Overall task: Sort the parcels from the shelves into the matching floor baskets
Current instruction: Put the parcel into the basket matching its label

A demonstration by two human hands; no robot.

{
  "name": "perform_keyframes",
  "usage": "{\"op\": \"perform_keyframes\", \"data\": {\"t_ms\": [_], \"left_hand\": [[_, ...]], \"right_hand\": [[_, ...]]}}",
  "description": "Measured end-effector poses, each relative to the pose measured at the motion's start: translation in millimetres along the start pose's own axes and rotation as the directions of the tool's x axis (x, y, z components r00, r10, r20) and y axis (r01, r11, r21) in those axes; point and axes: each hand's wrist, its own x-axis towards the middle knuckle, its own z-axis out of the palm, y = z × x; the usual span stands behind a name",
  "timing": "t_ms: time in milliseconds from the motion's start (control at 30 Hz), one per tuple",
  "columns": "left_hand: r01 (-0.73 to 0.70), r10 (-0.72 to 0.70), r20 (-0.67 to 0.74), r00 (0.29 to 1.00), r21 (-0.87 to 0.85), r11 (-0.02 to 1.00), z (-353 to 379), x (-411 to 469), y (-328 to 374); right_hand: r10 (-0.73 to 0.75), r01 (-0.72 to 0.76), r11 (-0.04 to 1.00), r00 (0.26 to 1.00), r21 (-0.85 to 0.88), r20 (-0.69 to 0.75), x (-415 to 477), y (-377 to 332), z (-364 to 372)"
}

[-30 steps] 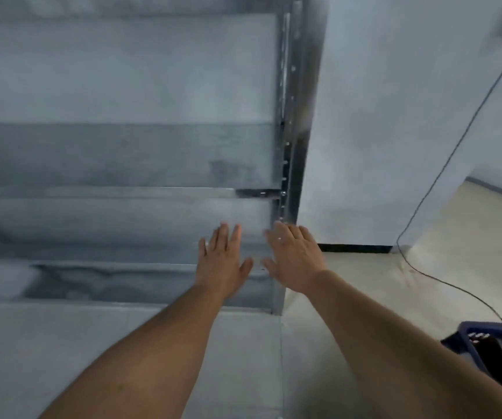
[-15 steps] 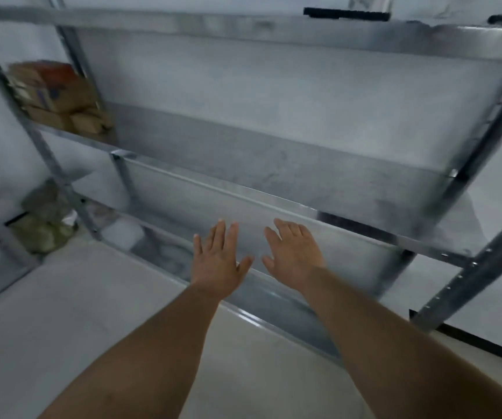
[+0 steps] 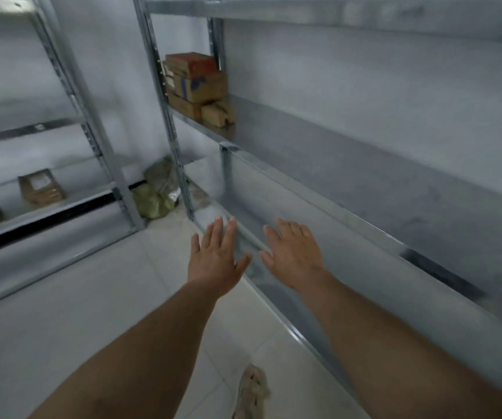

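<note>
A dim storeroom corner, shelved in metal on two sides.
A galvanised right-hand rack point(image 3: 395, 189) fills the right of the frame, its grey shelf boards slanting from upper centre down to the lower right, backed by a plain white wall point(image 3: 380, 80). A second, left-hand rack point(image 3: 104, 164) stands at the left, with a black skirting strip point(image 3: 62, 212) low behind it. The floor point(image 3: 92, 313) is pale tile with faint joints. The light is cool, flat and weak.

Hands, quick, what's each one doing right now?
Left hand: open, fingers straight, holding nothing.
Right hand: open, fingers straight, holding nothing.
</note>
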Motion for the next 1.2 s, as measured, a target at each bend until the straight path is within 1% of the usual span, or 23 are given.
{"op": "perform_keyframes", "data": {"t_ms": [167, 300, 433, 500, 667, 800, 933, 1100, 1200], "left_hand": [[0.046, -0.046, -0.009, 0.999, 0.045, 0.998, -8, 79, -44], [0.047, -0.047, 0.0, 0.999, 0.081, 0.996, -20, 154, -70], [0.048, -0.043, -0.045, 0.998, 0.102, 0.994, -33, 228, -94], [0.057, -0.051, -0.057, 0.997, 0.098, 0.994, -35, 252, -110], [0.113, -0.11, -0.035, 0.993, 0.085, 0.99, -31, 296, -155], [0.112, -0.111, -0.018, 0.994, 0.075, 0.991, -33, 340, -189], [0.047, -0.046, -0.014, 0.999, 0.073, 0.996, -43, 400, -220], [-0.072, 0.074, -0.042, 0.996, 0.044, 0.996, -66, 478, -268], [-0.118, 0.119, -0.043, 0.992, 0.038, 0.992, -81, 521, -304]], "right_hand": [[-0.053, 0.054, 0.998, 0.998, 0.015, -0.035, 100, -12, 0], [-0.065, 0.068, 0.997, 0.995, 0.031, -0.075, 181, -10, -10], [-0.096, 0.095, 0.995, 0.992, -0.011, -0.085, 267, -5, -21], [-0.112, 0.111, 0.994, 0.991, -0.023, -0.079, 302, -7, -22], [-0.135, 0.133, 0.99, 0.989, -0.04, -0.062, 367, -23, -17], [-0.124, 0.121, 0.992, 0.99, -0.046, -0.068, 416, -38, -18], [-0.051, 0.047, 0.998, 0.996, -0.05, -0.068, 469, -46, -24], [0.104, -0.109, 0.991, 0.993, -0.084, -0.062, 535, -56, -41], [0.189, -0.195, 0.977, 0.979, -0.091, -0.074, 576, -66, -53]]}}
